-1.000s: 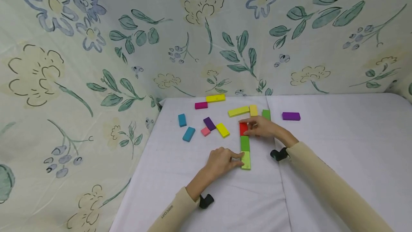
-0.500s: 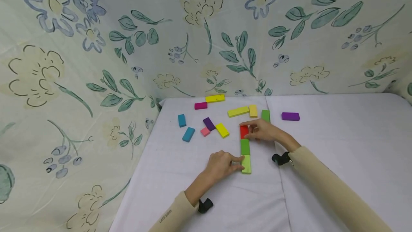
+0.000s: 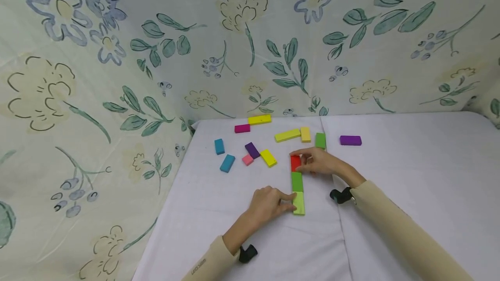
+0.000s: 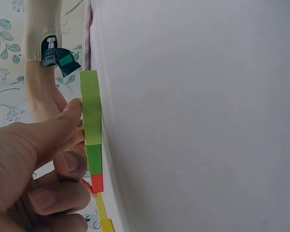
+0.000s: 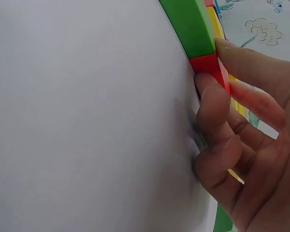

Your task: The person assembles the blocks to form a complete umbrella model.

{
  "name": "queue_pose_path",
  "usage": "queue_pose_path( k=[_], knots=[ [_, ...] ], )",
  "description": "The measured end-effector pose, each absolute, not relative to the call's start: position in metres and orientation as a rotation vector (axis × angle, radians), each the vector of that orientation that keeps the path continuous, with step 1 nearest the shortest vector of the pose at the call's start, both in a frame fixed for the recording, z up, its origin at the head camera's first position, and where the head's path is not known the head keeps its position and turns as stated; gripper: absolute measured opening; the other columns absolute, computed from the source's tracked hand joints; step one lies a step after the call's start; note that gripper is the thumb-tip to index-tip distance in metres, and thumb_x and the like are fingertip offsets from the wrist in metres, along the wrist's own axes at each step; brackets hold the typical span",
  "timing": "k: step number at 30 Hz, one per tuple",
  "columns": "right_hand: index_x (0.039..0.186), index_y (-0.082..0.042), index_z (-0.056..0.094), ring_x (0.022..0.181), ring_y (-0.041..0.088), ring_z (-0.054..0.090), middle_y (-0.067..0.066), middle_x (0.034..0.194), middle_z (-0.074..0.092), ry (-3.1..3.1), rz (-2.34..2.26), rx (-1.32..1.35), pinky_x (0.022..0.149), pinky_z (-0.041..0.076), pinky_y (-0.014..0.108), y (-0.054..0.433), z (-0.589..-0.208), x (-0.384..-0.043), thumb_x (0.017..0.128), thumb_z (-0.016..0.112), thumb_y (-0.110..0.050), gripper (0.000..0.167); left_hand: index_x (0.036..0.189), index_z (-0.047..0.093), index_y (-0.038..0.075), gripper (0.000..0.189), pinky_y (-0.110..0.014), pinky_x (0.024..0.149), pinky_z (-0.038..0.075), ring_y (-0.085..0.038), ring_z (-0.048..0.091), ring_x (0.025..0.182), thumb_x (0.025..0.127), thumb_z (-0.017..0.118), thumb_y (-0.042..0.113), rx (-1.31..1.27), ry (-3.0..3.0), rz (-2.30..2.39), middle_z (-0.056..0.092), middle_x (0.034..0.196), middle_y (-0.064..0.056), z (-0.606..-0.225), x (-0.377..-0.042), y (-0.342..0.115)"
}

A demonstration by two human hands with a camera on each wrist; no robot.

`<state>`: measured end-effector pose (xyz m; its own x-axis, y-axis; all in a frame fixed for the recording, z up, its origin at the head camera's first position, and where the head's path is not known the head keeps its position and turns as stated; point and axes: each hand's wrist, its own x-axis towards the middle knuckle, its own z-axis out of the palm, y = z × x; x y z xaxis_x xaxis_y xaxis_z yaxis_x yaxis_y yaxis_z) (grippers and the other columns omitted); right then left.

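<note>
Row of 3 blocks has slid toward the person vs 1.0 s ago, both hands moving with it; loose blocks unchanged in layout. Row order, far to near: red block [image 3: 295, 164], green block [image 3: 297, 182], lime block [image 3: 299, 205], end to end, touching, lying on the white cloth [image 3: 203, 211]. Right hand [image 3: 320, 162] is at the far end, thumb and fingers curled around the red block, gripping it; right wrist view has a fingertip against the red end. Left hand [image 3: 267, 203] is at the near end: thumb and index tips a bit apart, both at the lime block's left edge, other fingers bent. Can't tell if it pinches the block or only presses. Just beyond the right hand: another green block [image 3: 320, 140]. Farther back: long yellow block [image 3: 287, 135] touching an amber block [image 3: 305, 134]. Off to the right, alone: violet block [image 3: 350, 140]. Left of the row: yellow block [image 3: 268, 158], dark purple block [image 3: 252, 150], pink block [image 3: 248, 160] close together, then 2 blue blocks [image 3: 227, 163], apart. Far left edge area: magenta block [image 3: 242, 129] beside a back yellow block [image 3: 259, 119]. Floral curtain [image 3: 234, 68] behind.
</note>
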<state>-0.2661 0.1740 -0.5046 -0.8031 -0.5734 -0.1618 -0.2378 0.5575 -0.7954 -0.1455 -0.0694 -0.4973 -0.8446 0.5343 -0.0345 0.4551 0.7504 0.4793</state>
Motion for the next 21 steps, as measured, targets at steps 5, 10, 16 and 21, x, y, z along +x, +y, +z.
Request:
queue_pose_path(
  k=[5, 10, 16, 21],
  knots=[
    [0.146, -0.011, 0.058, 0.06, 0.015, 0.054, 0.005, 0.084, 0.061, 2.387, -1.121, -0.68, 0.056, 0.045, 0.023, 0.173, -0.503, -0.263, 0.094, 0.077, -0.021, 0.056, 0.128, 0.072, 0.027, 0.044, -0.017, 0.049, 0.025, -0.003, 0.036, 0.048, 0.088, 0.082, 0.04, 0.805, 2.778, 0.689, 0.049, 0.049, 0.01, -0.497, -0.143, -0.069],
    [0.146, -0.011, 0.058, 0.059, 0.015, 0.053, 0.005, 0.084, 0.06, 2.385, -1.12, -0.694, 0.056, 0.045, 0.023, 0.172, -0.503, -0.259, 0.095, 0.077, -0.021, 0.056, 0.128, 0.072, 0.029, 0.043, -0.016, 0.048, 0.026, -0.001, 0.036, 0.048, 0.088, 0.081, 0.041, 0.832, 2.804, 0.656, 0.051, 0.05, 0.01, -0.497, -0.139, -0.068],
    [0.146, -0.011, 0.058, 0.056, 0.014, 0.053, 0.004, 0.085, 0.059, 2.36, -1.124, -0.695, 0.056, 0.046, 0.023, 0.171, -0.503, -0.256, 0.095, 0.076, -0.021, 0.055, 0.126, 0.073, 0.029, 0.042, -0.016, 0.047, 0.027, 0.001, 0.037, 0.047, 0.087, 0.082, 0.041, 0.846, 2.813, 0.641, 0.059, 0.053, 0.01, -0.499, -0.136, -0.068],
    [0.145, -0.011, 0.059, 0.056, 0.014, 0.054, 0.004, 0.084, 0.06, 2.36, -1.116, -0.707, 0.056, 0.047, 0.023, 0.17, -0.503, -0.255, 0.095, 0.076, -0.02, 0.053, 0.125, 0.074, 0.029, 0.041, -0.015, 0.046, 0.028, 0.003, 0.038, 0.047, 0.088, 0.081, 0.042, 0.869, 2.835, 0.63, 0.068, 0.059, 0.009, -0.499, -0.134, -0.068]
  ],
)
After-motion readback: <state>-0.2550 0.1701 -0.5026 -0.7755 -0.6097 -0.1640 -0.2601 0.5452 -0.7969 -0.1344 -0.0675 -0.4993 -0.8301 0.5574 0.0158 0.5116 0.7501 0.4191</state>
